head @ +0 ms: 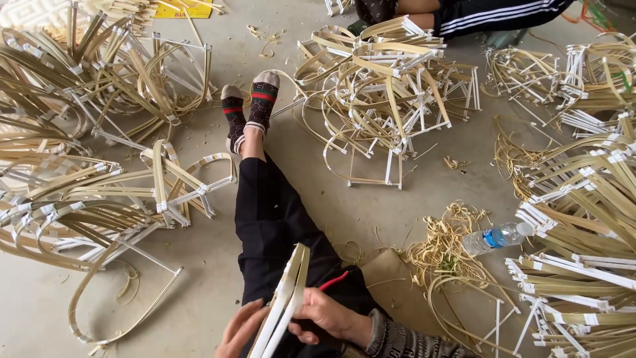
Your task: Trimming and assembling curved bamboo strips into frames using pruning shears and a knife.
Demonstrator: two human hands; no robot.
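I sit on the floor with my legs stretched out in black trousers [268,219] and patterned socks [250,109]. My right hand [328,317] grips a bundle of flat bamboo strips [286,298] bound with white tape, held upright over my lap. A red-handled tool [333,281] pokes out behind that hand; I cannot tell whether the hand holds it. My left hand [240,329] rests open against the left side of the same bundle, fingers spread along it.
Heaps of bent bamboo frames with white tape lie all around: left [79,192], centre back [384,86], right [583,219]. A plastic water bottle [495,237] lies by bamboo shavings [447,248]. Another person's leg in striped black trousers [490,13] is at the top.
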